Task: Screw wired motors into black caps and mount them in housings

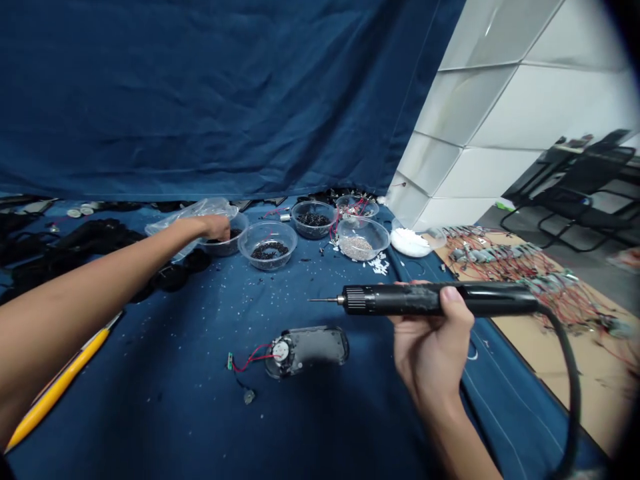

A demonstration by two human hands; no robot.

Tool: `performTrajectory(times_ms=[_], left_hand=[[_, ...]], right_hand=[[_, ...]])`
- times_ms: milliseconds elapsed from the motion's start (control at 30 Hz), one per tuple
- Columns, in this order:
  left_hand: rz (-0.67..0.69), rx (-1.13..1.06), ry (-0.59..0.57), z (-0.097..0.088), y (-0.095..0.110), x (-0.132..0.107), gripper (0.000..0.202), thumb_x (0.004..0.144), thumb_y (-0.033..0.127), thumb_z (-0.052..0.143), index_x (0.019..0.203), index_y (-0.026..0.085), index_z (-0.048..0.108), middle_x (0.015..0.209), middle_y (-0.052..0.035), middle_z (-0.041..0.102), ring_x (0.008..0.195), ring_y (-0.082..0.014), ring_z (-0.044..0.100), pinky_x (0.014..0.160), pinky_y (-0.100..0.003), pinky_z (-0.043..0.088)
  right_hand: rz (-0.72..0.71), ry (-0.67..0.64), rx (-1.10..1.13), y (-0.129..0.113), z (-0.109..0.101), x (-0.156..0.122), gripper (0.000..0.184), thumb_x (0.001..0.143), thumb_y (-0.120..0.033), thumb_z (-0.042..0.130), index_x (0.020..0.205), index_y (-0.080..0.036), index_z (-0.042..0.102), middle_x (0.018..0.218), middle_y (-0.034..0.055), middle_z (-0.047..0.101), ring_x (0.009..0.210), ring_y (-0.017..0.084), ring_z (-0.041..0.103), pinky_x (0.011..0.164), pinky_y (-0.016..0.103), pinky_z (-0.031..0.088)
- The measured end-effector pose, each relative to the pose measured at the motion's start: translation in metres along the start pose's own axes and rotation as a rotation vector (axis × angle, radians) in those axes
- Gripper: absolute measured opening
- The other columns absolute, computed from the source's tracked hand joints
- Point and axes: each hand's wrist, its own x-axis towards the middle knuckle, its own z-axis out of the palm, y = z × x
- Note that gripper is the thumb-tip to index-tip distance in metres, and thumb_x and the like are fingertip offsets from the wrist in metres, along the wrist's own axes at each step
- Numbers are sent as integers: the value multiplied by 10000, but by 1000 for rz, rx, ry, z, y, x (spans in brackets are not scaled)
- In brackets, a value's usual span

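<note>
Blue cloth (200, 400) covers the bench. Right hand (433, 350): fingers wrapped round electric screwdriver (440, 300), held level, bit pointing left, probably to keep it clear of grey casing (310, 347) lying mid-cloth. Left hand (216, 228) is in clear bowl (235, 245); fingers hidden, cannot tell.

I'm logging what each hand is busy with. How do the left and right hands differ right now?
The left hand is stretched far out, reaching into a clear bowl; the right hand sits close in. The left hand shows no tool; the right hand is closed around a black electric screwdriver, its tip pointing left. Both are bare, above the blue cloth.
</note>
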Motion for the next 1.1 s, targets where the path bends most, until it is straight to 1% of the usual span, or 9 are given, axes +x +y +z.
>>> performTrajectory(times_ms=[133,233,333,533,700,800,900,1000,1100], left_hand=[[-83,155,-162,2,3,1,251,904,327,596,810,95,608,713,9,599,635,-103,587,631,-261,517],[-84,219,-215,1,8,-3,246,909,332,588,856,94,616,776,-7,621,689,-116,608,667,-279,530],[-63,271,-236,2,10,-9,255,907,340,590,855,92,620,791,-11,628,719,-125,617,692,-291,533],[-47,385,-235,2,8,-14,258,891,348,610,836,96,619,803,-17,629,765,-142,621,732,-319,531],[-11,420,-207,-5,10,-19,260,901,357,592,931,101,629,910,-43,645,861,-169,626,803,-361,521],[5,416,-188,-12,14,-26,258,905,351,586,976,106,628,989,-61,644,934,-186,619,856,-393,508],[-5,394,-169,-16,19,-32,263,904,353,587,988,107,627,1023,-69,639,973,-198,612,883,-412,497],[-36,343,-129,-17,24,-38,262,904,351,587,995,108,625,1023,-70,638,966,-197,613,875,-410,502],[-56,269,-52,-14,29,-43,264,907,350,584,1003,106,620,1006,-68,639,932,-185,619,851,-397,511]], right_hand=[[-17,-15,-17,2,-1,0,231,798,-386,616,803,-157,585,708,6,601,666,132,596,632,309,573],[-2,-7,-15,6,-3,3,259,779,-399,647,800,-152,573,700,-4,585,652,123,581,670,333,578],[23,0,-10,12,-6,6,295,755,-414,680,805,-147,564,708,-6,577,656,126,581,633,329,574],[61,3,-30,17,-9,13,351,723,-446,707,819,-153,539,688,-19,558,659,134,588,588,308,565],[84,1,-29,20,-12,16,376,715,-471,707,827,-157,535,702,-13,563,677,146,598,576,310,559],[76,-13,-33,21,-13,17,378,719,-482,699,837,-162,539,718,-14,559,698,145,596,600,322,565],[63,-14,-32,22,-14,17,380,716,-482,699,858,-164,546,735,-15,556,710,143,589,615,338,572],[65,-9,-27,23,-15,19,394,709,-485,704,869,-160,549,758,-8,562,728,149,594,614,345,575],[72,-18,-20,23,-16,19,398,710,-488,699,879,-161,548,763,-11,566,730,146,599,621,337,577]])
